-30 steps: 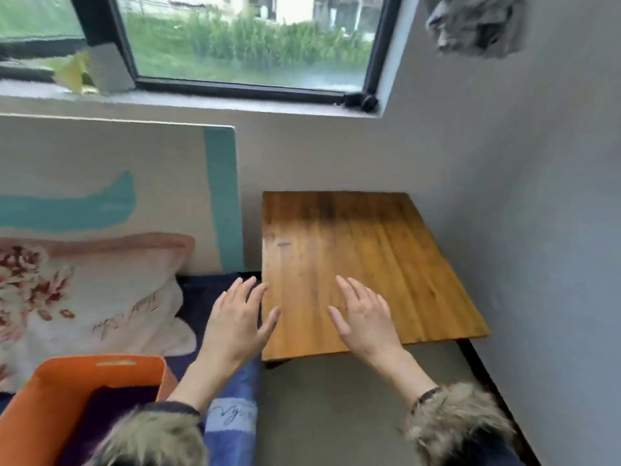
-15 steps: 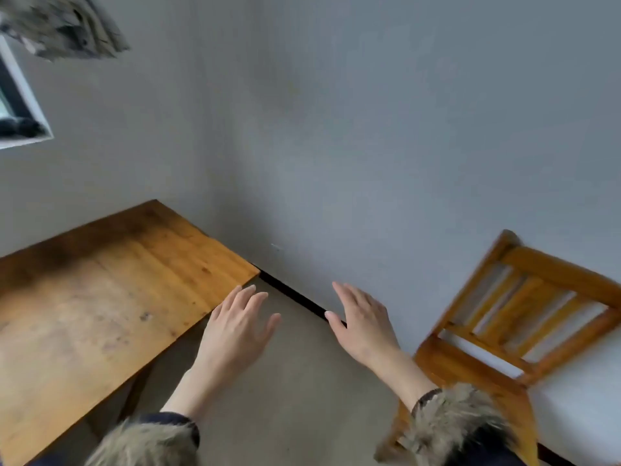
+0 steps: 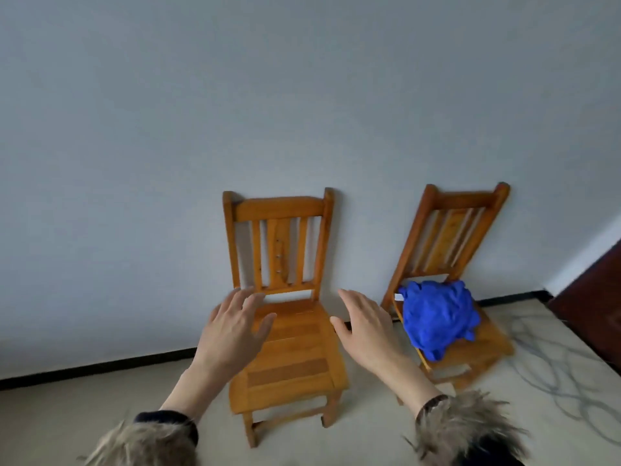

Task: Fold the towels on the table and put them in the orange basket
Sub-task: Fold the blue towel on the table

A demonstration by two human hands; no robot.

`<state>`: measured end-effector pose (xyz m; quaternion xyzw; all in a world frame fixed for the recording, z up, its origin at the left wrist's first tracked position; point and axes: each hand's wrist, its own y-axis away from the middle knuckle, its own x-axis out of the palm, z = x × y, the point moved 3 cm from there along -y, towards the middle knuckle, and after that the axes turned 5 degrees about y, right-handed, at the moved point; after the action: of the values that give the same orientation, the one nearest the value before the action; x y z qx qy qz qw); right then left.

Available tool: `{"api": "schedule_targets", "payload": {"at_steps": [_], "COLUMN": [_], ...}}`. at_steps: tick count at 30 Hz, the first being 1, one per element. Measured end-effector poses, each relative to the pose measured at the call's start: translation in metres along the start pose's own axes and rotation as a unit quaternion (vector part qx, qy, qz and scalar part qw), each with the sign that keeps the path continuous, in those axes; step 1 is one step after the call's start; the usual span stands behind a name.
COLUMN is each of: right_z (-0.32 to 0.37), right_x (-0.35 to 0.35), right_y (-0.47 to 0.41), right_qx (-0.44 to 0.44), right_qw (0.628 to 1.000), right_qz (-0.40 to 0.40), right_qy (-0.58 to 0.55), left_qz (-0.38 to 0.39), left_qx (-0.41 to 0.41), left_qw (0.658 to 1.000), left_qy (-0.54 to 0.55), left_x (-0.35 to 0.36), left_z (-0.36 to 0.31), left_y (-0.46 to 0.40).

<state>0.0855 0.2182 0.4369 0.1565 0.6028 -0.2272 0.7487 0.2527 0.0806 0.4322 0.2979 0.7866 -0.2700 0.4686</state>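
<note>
A crumpled bright blue towel (image 3: 437, 317) lies in a heap on the seat of the right wooden chair (image 3: 452, 223). My left hand (image 3: 233, 331) hovers, fingers spread and empty, over the seat of the left wooden chair (image 3: 292, 361). My right hand (image 3: 366, 327) is also spread and empty, between the two chairs and just left of the towel, not touching it. The table and the orange basket are out of view.
Both chairs stand against a pale grey wall (image 3: 235, 112) with a black skirting strip (image 3: 100, 366). The floor (image 3: 554, 381) is light with grey swirl marks at the right. A dark door edge (image 3: 601, 297) shows at far right.
My view has swung right, away from the table and basket, past one chair to two chairs. The blue towel has come into sight. Both hands stay spread and empty.
</note>
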Motion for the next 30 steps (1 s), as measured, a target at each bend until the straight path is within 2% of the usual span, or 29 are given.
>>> {"api": "schedule_targets", "payload": {"at_steps": [8, 19, 22, 26, 30], "right_z": [-0.144, -0.325, -0.378, -0.458, -0.528], "right_x": [-0.008, 0.006, 0.03, 0.078, 0.142], "right_y": [-0.059, -0.11, -0.12, -0.141, -0.164], "right_qx": [0.111, 0.264, 0.256, 0.222, 0.206], "right_qw": [0.993, 0.964, 0.965, 0.973, 0.973], "right_qz": [-0.033, -0.004, 0.045, 0.059, 0.101], "right_qy": [0.008, -0.015, 0.015, 0.033, -0.006], "left_qz": [0.087, 0.257, 0.317, 0.351, 0.388], "left_qx": [0.119, 0.184, 0.194, 0.202, 0.131], "left_qw": [0.989, 0.948, 0.927, 0.914, 0.912], "left_qy": [0.028, 0.031, 0.048, 0.035, 0.007], "left_x": [0.1, 0.242, 0.288, 0.361, 0.451], "left_z": [-0.092, -0.204, -0.241, -0.285, -0.3], "left_y": [-0.13, -0.269, -0.291, -0.326, -0.343]}}
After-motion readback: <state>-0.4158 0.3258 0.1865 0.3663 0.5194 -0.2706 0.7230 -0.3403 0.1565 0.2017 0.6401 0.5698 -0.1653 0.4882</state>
